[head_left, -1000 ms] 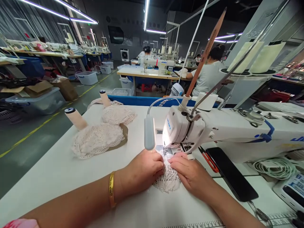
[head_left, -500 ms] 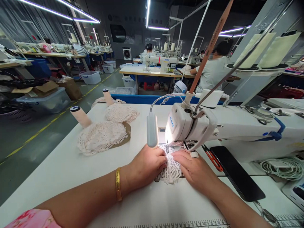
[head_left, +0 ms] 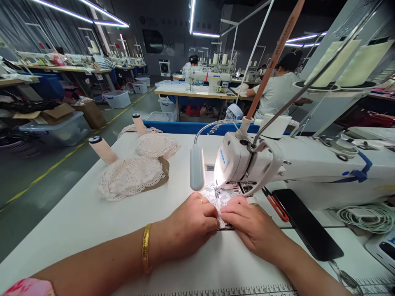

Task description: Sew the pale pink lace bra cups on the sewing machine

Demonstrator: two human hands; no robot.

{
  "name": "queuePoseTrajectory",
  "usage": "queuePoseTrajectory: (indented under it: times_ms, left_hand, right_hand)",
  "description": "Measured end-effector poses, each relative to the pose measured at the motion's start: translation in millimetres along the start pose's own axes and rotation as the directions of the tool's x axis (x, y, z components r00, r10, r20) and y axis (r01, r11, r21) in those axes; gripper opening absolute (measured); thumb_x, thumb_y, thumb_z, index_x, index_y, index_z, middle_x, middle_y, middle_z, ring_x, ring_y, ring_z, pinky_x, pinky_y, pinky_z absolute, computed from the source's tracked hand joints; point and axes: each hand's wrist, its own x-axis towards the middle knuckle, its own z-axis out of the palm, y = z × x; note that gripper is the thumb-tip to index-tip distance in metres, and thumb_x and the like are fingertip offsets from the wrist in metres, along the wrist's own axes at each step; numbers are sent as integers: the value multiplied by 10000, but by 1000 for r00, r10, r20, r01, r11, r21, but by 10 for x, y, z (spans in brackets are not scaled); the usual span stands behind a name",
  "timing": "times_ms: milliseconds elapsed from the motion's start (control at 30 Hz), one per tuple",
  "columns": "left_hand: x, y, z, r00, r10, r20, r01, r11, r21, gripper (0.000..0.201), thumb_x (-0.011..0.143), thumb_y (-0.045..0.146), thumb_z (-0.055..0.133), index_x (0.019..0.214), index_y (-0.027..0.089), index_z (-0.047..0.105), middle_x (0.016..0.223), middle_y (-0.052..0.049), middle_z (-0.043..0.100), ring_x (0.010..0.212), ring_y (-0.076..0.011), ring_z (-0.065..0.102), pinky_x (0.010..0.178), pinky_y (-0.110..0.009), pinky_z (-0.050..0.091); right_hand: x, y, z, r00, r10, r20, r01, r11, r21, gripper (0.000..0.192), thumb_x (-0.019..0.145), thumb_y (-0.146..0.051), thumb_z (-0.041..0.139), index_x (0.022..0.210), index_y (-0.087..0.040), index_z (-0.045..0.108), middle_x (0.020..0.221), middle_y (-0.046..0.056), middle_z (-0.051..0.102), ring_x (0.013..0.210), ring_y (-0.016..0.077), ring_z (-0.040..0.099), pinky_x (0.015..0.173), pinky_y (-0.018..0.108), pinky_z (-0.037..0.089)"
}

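- White lace (head_left: 211, 197): our left hand (head_left: 191, 222) grips it, fingers curled.
- Our right hand (head_left: 253, 225) touches it, finger grip unclear.
- Lace pile (head_left: 131, 177): near our tabletop (head_left: 74, 222) left edge.

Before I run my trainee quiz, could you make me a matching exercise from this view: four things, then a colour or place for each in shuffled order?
Things:
1. Lace piece
2. Phone
3. Bracelet
4. Lamp

Descriptions:
A. Gold, around the left wrist
B. Grey, beside the sewing machine head
C. Under the needle area, between left hand and right hand
D. Black, lying on the worktable

Pairs: 1-C, 2-D, 3-A, 4-B
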Motion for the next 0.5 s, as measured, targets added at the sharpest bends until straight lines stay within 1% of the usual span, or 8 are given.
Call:
queuePoseTrajectory:
  times_ms: [100, 200, 300, 433, 500]
  left_hand:
    - [-15, 26, -10, 1000, -10, 23, 10, 1000, 16, 176, 950, 126, 579, 823, 190, 682, 872, -27, 706, 783, -175, 581, 793, -373, 411]
    - [-18, 19, -7, 1000, -21, 19, 21, 999, 26, 156, 948, 127, 589, 860, 202, 695, 890, -19, 712, 800, -179, 586, 803, -377, 393]
    - [-14, 1, 7, 999, -43, 18, 42, 998, 44, 149, 938, 112, 599, 870, 205, 692, 902, -13, 708, 811, -178, 581, 803, -375, 379]
    - [-12, -24, 34, 997, -74, 28, 72, 995, 73, 153, 943, 102, 586, 869, 196, 681, 930, -19, 710, 818, -173, 579, 814, -378, 371]
    - [-20, -36, 51, 997, -77, 32, 74, 994, 81, 155, 938, 92, 578, 888, 193, 685, 950, -24, 718, 827, -174, 584, 822, -381, 371]
  right_hand:
    - [3, -30, -24, 998, -23, 50, 20, 998, 53, 312, 970, -13, 468, 1085, -222, 668, 994, 27, 727, 949, 213, 599, 798, 353, 467]
    - [-10, -14, -14, 998, -10, 65, 7, 999, 48, 307, 973, -14, 471, 1098, -222, 660, 1019, 29, 723, 953, 213, 599, 801, 356, 458]
    - [-22, 13, 8, 998, -1, 55, 0, 1000, 18, 328, 968, -3, 463, 1131, -218, 650, 1042, 38, 726, 954, 208, 624, 780, 350, 457]
    - [-14, 21, 26, 999, 11, 38, -9, 999, -41, 343, 971, -3, 452, 1147, -219, 653, 1013, 52, 725, 952, 216, 641, 702, 327, 438]
    - [-5, 15, 33, 999, 22, 36, -20, 998, -58, 336, 977, -11, 452, 1142, -224, 653, 1007, 55, 725, 937, 218, 641, 686, 321, 433]
